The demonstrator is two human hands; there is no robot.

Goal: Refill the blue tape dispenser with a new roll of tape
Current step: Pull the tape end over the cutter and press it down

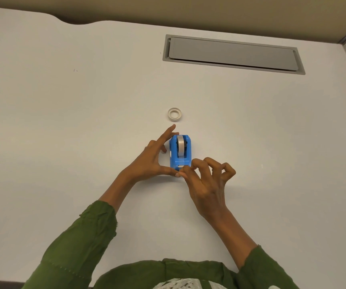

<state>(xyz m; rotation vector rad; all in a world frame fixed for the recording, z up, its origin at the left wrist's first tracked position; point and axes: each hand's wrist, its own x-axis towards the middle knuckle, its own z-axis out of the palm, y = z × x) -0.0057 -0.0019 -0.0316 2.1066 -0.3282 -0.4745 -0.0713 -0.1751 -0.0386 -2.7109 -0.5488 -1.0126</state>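
The blue tape dispenser [180, 152] stands on the white desk with a roll of tape [181, 146] seated in it. My left hand [153, 159] braces its left side, thumb at the near end and a finger stretched past the far end. My right hand [206, 178] pinches with thumb and forefinger at the cutter end, apparently on the tape's loose end; the strip itself is too small to make out. A small white ring, a tape core or roll [174, 114], lies flat on the desk just beyond the dispenser.
A grey cable hatch [232, 54] is set into the white desk [84, 122] at the back right. Beige partition walls border the desk at the back and right. My green sleeves fill the near edge.
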